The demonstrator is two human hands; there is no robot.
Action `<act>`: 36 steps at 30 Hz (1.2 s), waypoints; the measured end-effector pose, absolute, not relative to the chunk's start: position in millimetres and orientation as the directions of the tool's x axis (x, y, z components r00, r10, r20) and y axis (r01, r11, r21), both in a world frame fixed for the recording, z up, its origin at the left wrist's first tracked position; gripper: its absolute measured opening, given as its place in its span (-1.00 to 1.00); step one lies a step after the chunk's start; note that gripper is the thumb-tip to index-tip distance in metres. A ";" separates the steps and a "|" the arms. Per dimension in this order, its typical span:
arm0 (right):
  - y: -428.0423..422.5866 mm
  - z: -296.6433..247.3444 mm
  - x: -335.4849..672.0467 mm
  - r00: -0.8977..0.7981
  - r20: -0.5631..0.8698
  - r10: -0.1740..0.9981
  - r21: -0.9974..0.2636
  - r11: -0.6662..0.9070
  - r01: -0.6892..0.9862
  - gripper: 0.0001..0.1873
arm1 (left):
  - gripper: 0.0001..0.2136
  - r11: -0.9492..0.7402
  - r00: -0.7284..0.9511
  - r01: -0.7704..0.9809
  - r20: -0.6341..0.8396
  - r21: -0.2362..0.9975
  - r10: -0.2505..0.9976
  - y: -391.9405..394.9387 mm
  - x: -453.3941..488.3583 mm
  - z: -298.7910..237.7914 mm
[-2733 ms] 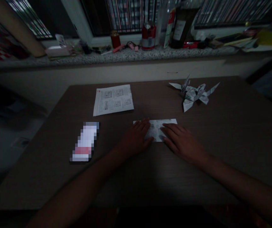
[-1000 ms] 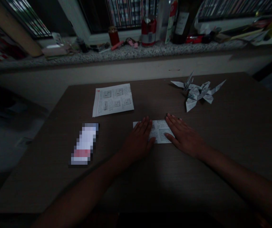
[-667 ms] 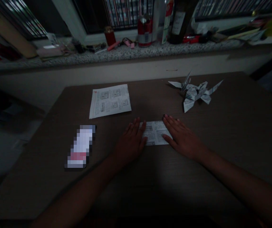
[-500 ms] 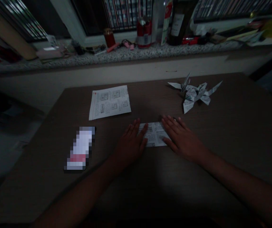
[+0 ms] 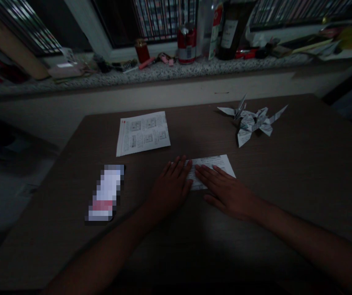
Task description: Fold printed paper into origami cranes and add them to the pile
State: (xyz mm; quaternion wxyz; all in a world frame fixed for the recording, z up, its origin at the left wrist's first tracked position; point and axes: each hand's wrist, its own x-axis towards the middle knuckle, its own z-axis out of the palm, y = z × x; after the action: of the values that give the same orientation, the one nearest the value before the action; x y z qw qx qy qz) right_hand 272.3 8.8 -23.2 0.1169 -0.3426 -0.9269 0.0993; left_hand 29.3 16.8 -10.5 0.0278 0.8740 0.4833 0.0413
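- Printed paper strip (image 5: pixel 211 161), one: flat on the table (image 5: pixel 194 133), around mid-width, between far and near edges, directly ahead of you. Long axis runs left to right, roughly parallel to the table's far edge.
- Your left hand (image 5: pixel 170 186), one: palm down, fingers extended toward the far edge, lying over the strip's left end. Grasps nothing.
- Your right hand (image 5: pixel 228 192), one: palm down, fingers extended leftward and away, laid across the strip's middle; thumb on the table, just off its near long side. Grasps nothing. Pressure of either hand: cannot tell.
- Nearness: both hands touch the strip; your left has the left end, while the far right corner shows uncovered beyond your right fingers.
- Printed sheet (image 5: pixel 143 133), one: toward the table's far left corner.
- Phone (image 5: pixel 106 192), one: toward the left edge, screen lit and obscured.
- Folded paper figures (image 5: pixel 254 123): toward the far right corner, count unclear.
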 end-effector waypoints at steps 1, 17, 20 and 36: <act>10.1 -23.5 274.2 -0.732 0.148 0.665 -0.257 0.740 0.621 -0.21 | -0.45 -0.529 0.527 0.844 0.042 0.086 0.849 16.7 30.0 -9.8; 42.6 -29.1 327.8 -0.450 0.201 0.870 -0.245 0.490 0.837 -0.20 | -0.40 -0.491 0.492 0.867 0.010 0.087 0.870 16.0 28.5 -7.0; 35.0 -21.6 319.2 -0.578 0.202 0.791 -0.249 0.612 0.751 -0.23 | -0.40 -0.495 0.496 0.865 0.012 0.084 0.868 16.2 28.9 -6.2; 39.9 -27.1 333.4 -0.403 0.158 0.902 -0.249 0.431 0.867 -0.18 | -0.40 -0.485 0.485 0.871 0.021 0.081 0.874 17.1 27.4 -4.9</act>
State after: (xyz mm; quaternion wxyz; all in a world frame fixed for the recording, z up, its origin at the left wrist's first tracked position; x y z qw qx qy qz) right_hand 333.4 39.9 -27.1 0.1349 -0.5296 -0.8350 0.0635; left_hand 27.4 17.1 -4.9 0.0294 0.8613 0.5064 0.0296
